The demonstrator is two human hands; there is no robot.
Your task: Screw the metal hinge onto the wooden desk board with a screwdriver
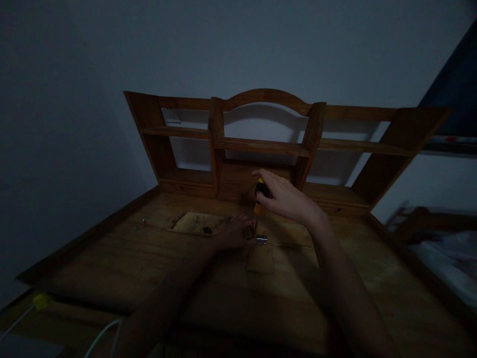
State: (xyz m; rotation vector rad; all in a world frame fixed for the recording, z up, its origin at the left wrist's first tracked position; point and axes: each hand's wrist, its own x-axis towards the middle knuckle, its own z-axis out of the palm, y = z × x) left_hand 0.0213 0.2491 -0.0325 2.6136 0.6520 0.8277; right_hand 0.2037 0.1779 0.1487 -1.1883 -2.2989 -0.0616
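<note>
My right hand is wrapped round the yellow-and-black handle of a screwdriver. Its shaft points down, with the tip at the left edge of a small shiny metal hinge. Beside that tip, the bent fingers of my left hand are drawn together at the hinge; what they pinch is too small and dark to make out. The hinge lies at the far end of a small flat wooden piece on the wooden desk top.
A thin wooden board with small dark bits on it lies left of my hands. Small screws are farther left. Behind stands a wooden shelf unit against the wall. White cable runs along the near left edge.
</note>
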